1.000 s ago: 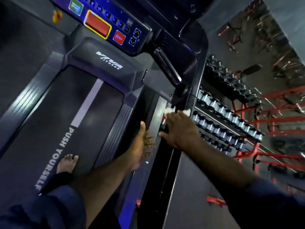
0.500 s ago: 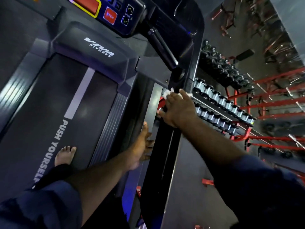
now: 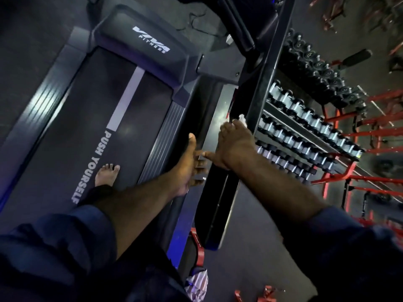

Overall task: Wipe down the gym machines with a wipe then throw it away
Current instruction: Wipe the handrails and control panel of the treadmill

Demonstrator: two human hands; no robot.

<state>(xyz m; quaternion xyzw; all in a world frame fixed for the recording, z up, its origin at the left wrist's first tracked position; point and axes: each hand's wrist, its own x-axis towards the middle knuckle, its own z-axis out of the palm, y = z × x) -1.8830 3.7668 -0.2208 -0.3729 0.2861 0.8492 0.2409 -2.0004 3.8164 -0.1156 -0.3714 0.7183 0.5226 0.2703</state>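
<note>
The right hand (image 3: 236, 147) is laid flat on the black side rail (image 3: 218, 210) of the treadmill (image 3: 65, 101), its fingers stretched out and kept close together and its thumb spread out towards the left hand. The white wipe (image 3: 242, 120) is pressed beneath the fingertips of the right hand against the rail, and only a small crumpled edge of it is seen beyond them. The left hand (image 3: 188, 165) is held just beside the right hand, on the inner side of the same rail, with the thumb pointed straight ahead and the fingers bent towards the rail's edge; whether the rail is actually clasped cannot be told. The thumb tip of the right hand and the bent fingers of the left hand are almost touching. To the left of the left hand the dark running belt (image 3: 122, 118) is seen, lettered "PUSH YOURSELF", and a bare foot (image 3: 106, 174) is planted on it, nearer the body than the hand. To the right of the right hand, past the rail, a rack of dumbbells (image 3: 305, 131) is ranged in rows, with red frames (image 3: 349, 177) beyond it. Both forearms are bare, and dark blue sleeves (image 3: 54, 247) are pushed up behind them.
</note>
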